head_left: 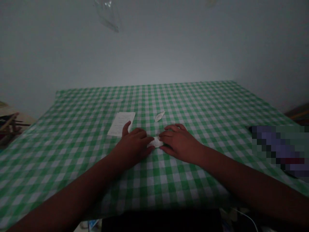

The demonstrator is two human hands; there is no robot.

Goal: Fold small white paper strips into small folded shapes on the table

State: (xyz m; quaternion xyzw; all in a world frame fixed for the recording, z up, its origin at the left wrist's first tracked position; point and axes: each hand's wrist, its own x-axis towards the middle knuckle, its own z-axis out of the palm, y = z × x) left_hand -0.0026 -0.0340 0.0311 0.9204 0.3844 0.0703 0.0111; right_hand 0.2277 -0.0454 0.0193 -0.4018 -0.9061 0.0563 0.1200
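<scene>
Gingham-covered worktop [193,103] — right of printed sheets [120,123], fingers [146,140] of left hand [132,145] and right hand [181,141] pinch a paper slip [156,142] by its ends.

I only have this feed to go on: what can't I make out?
Head view:
- Small paper: ends hidden by the left hand and right hand.
- Sheets: print too small; near right corner behind the left hand.
- Purple object: pixelated, cut off by right edge.
- Clear plastic: cut off by top edge.

left hand [132,144]: fingers [146,140] pinched, one raised | right hand [182,142]: fingers bent, pointing inward | forearms [93,175]: angled inward
</scene>
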